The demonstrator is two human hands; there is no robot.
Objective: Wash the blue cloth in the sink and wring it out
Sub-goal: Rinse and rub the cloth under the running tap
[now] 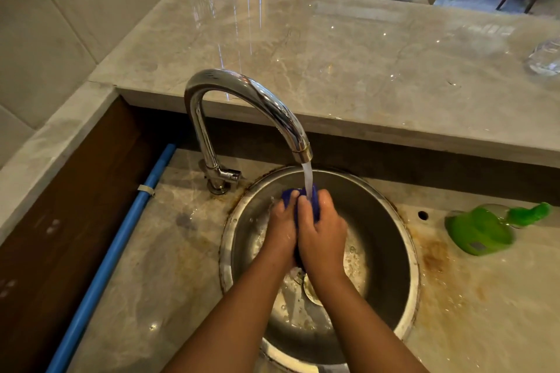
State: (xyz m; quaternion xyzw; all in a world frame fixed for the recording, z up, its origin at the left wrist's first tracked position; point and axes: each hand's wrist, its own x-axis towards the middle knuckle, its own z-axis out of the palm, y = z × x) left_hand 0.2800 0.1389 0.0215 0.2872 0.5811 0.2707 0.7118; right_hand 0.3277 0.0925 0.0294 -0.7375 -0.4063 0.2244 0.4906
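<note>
Two bare forearms fill the bottom of the view & meet over the round steel sink. Left hand and right hand are pressed together, fingers curled round the blue cloth. It's bunched btwn the palms above the basin, right under the water stream from the chrome faucet.

Handling, as a guess: cloth is soft, limp & soaked, so heavier than dry & prob. a bit slick; nothing fragile. No fixed grip point. Best held as a wad for washing, then one fist at each end for twisting, low over the basin so runoff stays in.

Hard to see: hands hide most of the cloth. Only a tip past the fingertips & a dark sliver near the wrists show, so size, dirt or soap can't be told. Drain sits partly behind the right wrist. Green bottle lying on the counter at right is blurred, label unreadable.
</note>
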